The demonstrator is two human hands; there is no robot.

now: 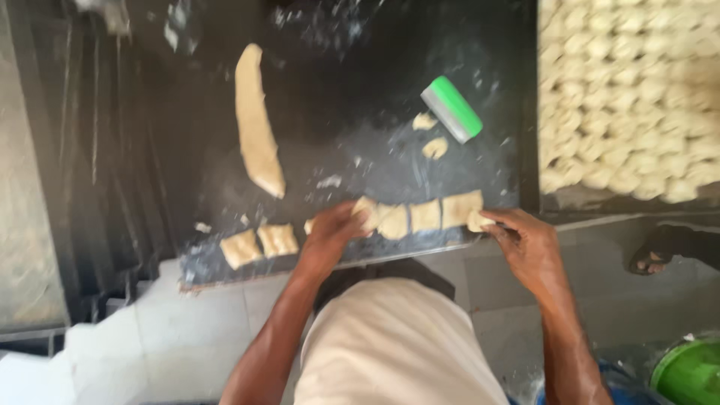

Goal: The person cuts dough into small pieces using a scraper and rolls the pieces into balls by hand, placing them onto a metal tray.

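On the dark counter (360,97), the left hand (334,229) is pinching a dough piece (366,211); the right hand (525,240) is gripping another dough piece (477,220).

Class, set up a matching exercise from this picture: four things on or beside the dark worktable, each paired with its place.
1 long dough strip
2 green-handled scraper
3 tray of shaped dough pieces
4 left hand

a far right
b on the cut dough row
c upper left of table
d right of centre

Pairs: 1-c, 2-d, 3-a, 4-b
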